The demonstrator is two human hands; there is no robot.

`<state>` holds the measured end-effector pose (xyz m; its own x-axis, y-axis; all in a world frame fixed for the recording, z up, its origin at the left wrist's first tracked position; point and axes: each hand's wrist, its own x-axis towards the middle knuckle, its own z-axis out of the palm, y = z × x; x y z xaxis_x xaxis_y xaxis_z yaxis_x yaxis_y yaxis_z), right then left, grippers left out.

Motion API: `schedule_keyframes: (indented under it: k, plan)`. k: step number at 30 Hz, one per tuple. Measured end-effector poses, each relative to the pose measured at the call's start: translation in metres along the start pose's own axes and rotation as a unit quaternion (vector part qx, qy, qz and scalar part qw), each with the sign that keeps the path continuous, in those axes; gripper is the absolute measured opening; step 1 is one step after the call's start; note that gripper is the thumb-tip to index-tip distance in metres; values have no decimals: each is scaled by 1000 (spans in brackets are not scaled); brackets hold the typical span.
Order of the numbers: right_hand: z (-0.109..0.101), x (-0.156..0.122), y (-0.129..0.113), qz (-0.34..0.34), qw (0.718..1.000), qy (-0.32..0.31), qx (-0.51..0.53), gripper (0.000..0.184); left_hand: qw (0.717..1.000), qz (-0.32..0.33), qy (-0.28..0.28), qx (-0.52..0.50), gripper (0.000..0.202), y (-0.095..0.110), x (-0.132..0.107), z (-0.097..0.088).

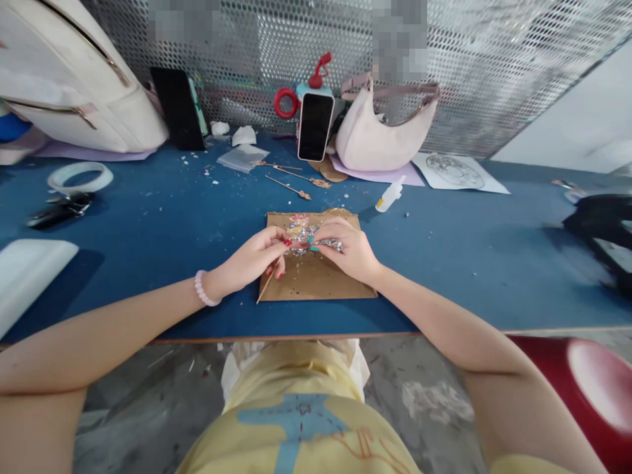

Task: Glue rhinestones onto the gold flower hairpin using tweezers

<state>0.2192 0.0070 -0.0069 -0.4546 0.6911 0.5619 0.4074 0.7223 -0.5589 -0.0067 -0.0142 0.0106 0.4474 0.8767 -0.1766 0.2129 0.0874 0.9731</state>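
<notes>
A brown cardboard sheet [316,276] lies on the blue table [444,263] in front of me. On its far half sits a small glittery ornament [302,230] of silver and pink pieces. My left hand [257,258] has its fingers curled round a thin wooden stick [265,289] that slants down towards the table's near edge, and its fingertips touch the ornament. My right hand [345,247] is closed in a pinch on the ornament's right side. A white bead bracelet [203,289] is on my left wrist.
Behind the cardboard lie several thin sticks [291,181], a small white glue bottle [390,195], a propped phone [315,126], a pink handbag [380,135] and a printed sheet [457,172]. A white backpack [74,79], tape ring [79,176] and dark tablet [178,108] stand left. A red stool [587,388] is at my right.
</notes>
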Motion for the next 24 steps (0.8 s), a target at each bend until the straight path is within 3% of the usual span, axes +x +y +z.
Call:
schedule_keyframes:
  k: [14,24]
  plan:
    - [-4,0,6,5,1000,-10,3,9,1000,29,7,1,14,-7,2,-3]
    - [-40,4,50,108,993,-32,-26,7,999,39,9,-16,11,-5,3,-5]
